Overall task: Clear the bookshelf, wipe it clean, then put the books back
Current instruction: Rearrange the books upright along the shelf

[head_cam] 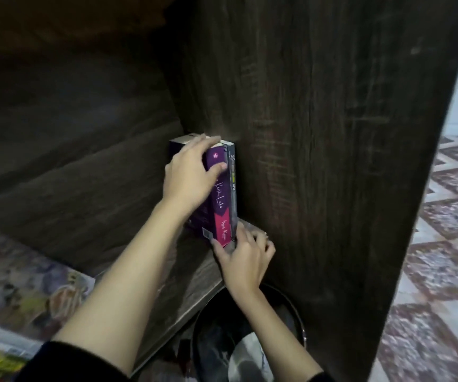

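Observation:
A purple book (220, 199) with a pink band at the foot of its spine stands upright on the dark wooden shelf board (192, 274), next to a thin dark book (232, 172) that leans on the shelf's right side panel (318, 133). My left hand (189, 175) grips the purple book near its top, fingers over the top edge and thumb on the spine. My right hand (243, 257) pinches the bottom of the books' spines at the shelf's front edge. The rest of the shelf to the left is bare wood.
A round black bin (250, 334) with a shiny lid or plate inside sits below the shelf. Colourful magazines or papers (15, 293) lie on the floor at the lower left. Patterned floor tiles (442, 244) run to the right of the side panel.

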